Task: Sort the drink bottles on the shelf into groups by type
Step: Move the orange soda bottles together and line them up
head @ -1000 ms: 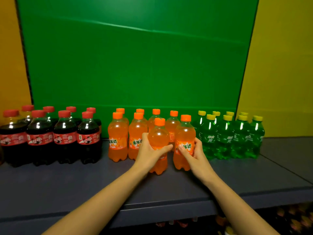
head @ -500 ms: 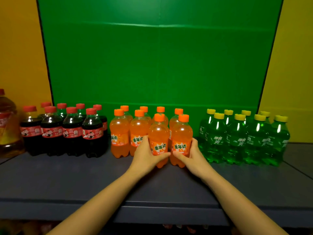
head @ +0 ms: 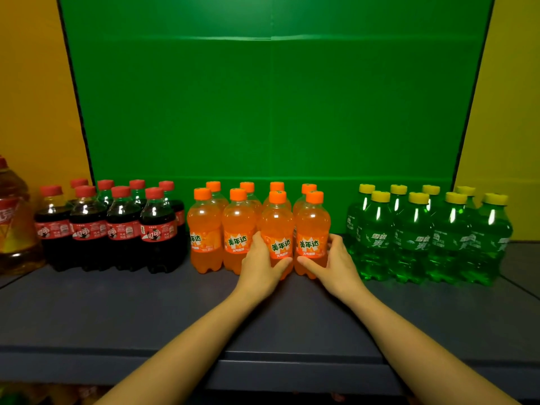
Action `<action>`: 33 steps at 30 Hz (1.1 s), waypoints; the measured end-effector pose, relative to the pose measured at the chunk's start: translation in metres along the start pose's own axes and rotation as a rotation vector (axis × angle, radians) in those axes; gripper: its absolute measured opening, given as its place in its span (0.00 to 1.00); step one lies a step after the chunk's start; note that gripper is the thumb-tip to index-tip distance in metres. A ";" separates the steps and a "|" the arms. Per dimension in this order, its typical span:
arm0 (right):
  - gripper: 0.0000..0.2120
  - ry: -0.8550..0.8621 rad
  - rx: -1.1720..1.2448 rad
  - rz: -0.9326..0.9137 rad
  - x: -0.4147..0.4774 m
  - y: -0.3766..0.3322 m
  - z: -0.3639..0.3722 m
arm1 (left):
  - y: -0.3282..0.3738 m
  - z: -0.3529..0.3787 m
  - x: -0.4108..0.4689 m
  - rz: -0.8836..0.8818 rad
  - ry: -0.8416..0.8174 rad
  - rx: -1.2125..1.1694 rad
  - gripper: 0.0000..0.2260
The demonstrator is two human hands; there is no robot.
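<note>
The left hand (head: 261, 266) wraps one full orange bottle (head: 277, 229) and the right hand (head: 333, 263) its neighbour (head: 312, 229), both standing on the shelf (head: 146, 302). Likely heavy, smooth, rigid when full; the labelled waist should hold best.
</note>
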State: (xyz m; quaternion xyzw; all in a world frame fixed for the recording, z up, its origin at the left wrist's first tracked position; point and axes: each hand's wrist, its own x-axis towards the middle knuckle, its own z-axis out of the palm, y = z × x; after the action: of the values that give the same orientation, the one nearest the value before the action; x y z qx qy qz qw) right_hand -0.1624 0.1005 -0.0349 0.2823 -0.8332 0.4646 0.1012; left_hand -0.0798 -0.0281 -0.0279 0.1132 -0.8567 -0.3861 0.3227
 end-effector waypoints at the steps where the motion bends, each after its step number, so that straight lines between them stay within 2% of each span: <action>1: 0.36 0.009 -0.005 -0.003 0.000 0.001 0.000 | 0.000 0.001 0.001 -0.002 -0.003 0.004 0.29; 14: 0.35 0.048 0.004 -0.022 -0.005 0.001 0.000 | -0.002 -0.003 -0.003 0.054 0.045 0.025 0.33; 25: 0.34 0.047 0.008 -0.018 -0.007 0.001 0.001 | 0.007 -0.002 -0.002 0.071 0.102 0.084 0.29; 28: 0.35 0.036 0.024 -0.016 -0.007 0.002 0.001 | 0.009 -0.011 -0.010 0.085 0.099 0.064 0.24; 31: 0.36 0.033 0.076 -0.017 -0.006 0.001 0.000 | 0.004 -0.030 -0.020 0.155 0.199 0.040 0.16; 33: 0.37 0.021 0.147 0.000 -0.003 -0.001 -0.003 | -0.003 -0.048 -0.023 0.190 0.330 0.045 0.15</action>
State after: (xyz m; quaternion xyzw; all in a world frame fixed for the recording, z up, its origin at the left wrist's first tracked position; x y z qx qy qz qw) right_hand -0.1590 0.1039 -0.0336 0.2842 -0.7957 0.5274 0.0891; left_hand -0.0315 -0.0482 -0.0170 0.1008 -0.8074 -0.3110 0.4912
